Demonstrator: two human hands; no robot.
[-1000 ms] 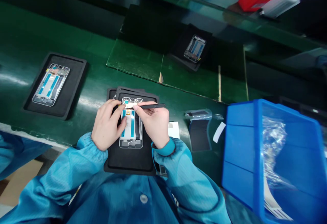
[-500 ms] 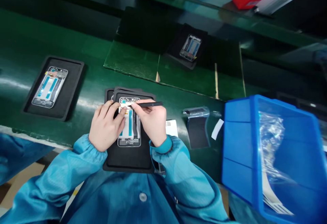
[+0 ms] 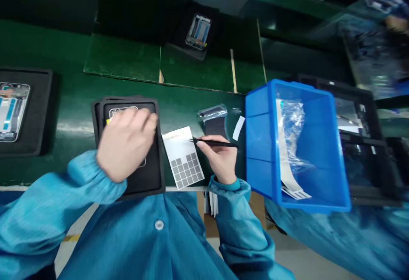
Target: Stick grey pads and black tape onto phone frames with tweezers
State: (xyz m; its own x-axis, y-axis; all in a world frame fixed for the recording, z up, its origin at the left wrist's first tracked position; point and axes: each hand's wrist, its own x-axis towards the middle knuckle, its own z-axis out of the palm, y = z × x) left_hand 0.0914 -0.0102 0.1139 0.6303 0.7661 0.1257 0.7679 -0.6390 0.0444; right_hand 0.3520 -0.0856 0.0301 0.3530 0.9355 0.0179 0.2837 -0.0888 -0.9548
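Note:
My left hand (image 3: pixel 126 144), blurred by motion, hovers over a phone frame (image 3: pixel 123 112) and hides most of it. The frame lies on a black rubber mat (image 3: pixel 153 182), with only its top edge showing. My right hand (image 3: pixel 217 157) pinches black tweezers (image 3: pixel 217 144). Their tips reach the top of a white sheet (image 3: pixel 182 158) printed with a grid of small grey labels. The sheet lies on the green bench beside the mat.
A blue plastic bin (image 3: pixel 306 144) holds a clear bag and white strips. Another phone frame (image 3: pixel 12 112) sits on a mat at the left, and one (image 3: pixel 198 32) lies farther back. A small clear pouch (image 3: pixel 214 114) lies near the bin. A blue sleeve (image 3: pixel 335 237) shows at lower right.
My right hand has carried the tweezers off the phone frame to the label sheet. My left hand has risen over the frame. The whole view has swung, shifting the bench leftward.

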